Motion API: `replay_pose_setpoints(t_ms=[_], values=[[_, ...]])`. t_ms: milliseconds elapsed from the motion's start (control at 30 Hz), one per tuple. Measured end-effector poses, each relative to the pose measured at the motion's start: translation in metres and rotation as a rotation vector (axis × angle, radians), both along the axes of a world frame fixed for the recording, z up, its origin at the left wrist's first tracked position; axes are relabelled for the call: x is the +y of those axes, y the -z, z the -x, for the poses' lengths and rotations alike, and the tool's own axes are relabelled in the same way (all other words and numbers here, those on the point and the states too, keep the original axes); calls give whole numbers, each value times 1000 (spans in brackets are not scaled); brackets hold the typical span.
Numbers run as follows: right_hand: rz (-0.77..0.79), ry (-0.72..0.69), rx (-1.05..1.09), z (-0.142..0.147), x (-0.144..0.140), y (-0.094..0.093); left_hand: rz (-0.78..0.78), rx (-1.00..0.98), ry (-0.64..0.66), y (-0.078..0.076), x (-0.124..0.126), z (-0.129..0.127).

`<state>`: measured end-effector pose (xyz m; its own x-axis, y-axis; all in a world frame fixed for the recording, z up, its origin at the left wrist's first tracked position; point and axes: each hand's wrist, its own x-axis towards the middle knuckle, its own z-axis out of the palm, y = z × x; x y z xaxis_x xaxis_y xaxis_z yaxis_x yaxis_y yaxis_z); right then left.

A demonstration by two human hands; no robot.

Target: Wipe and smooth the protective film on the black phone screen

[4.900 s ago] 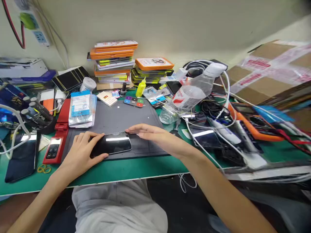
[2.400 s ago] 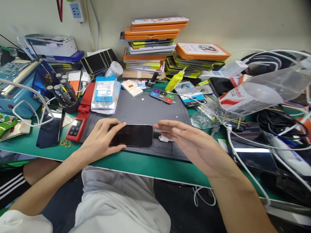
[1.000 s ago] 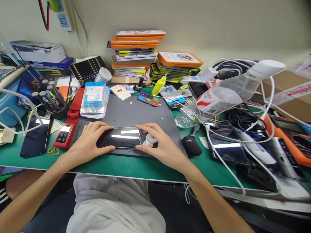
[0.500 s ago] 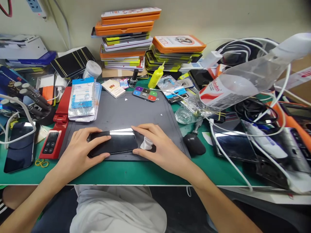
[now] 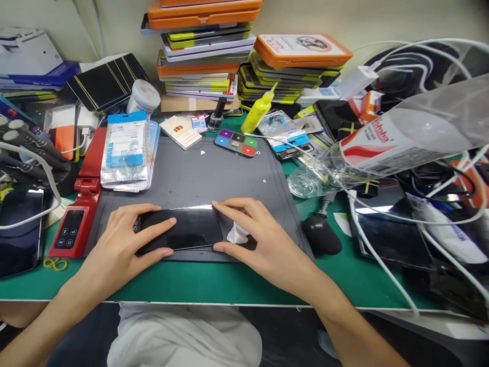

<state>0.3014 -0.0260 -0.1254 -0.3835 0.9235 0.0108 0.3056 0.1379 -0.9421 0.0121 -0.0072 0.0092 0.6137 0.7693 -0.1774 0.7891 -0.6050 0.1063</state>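
A black smartphone (image 5: 194, 227) lies screen up on the dark grey work mat (image 5: 183, 168). My left hand (image 5: 132, 237) grips its left end, with the index finger on the glass and the thumb along the near edge. At the other end, my right hand (image 5: 255, 234) has its thumb and index finger on the phone's two right corners. Between the right palm and the phone sits a crumpled white tissue (image 5: 237, 233). Something dark under the tissue is mostly hidden by my right hand.
Left of the mat stand a red device with touch buttons (image 5: 71, 232) and another phone (image 5: 21, 229). A black air blower (image 5: 323, 234), a tilted plastic bottle (image 5: 405, 130) and white cables lie to the right. Stacked orange cases (image 5: 204, 18) line the wall.
The camera view has tilted down and come closer, so the surroundings shift outward. Both hands keep the same grip on the phone, which stays in place on the mat.
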Motion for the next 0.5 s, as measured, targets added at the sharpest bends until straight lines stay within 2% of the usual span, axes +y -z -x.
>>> replay_pose_setpoints(t_ms=[500], values=[[59,8,41,4,1,1,-46,-32,-2,7,-5,8]])
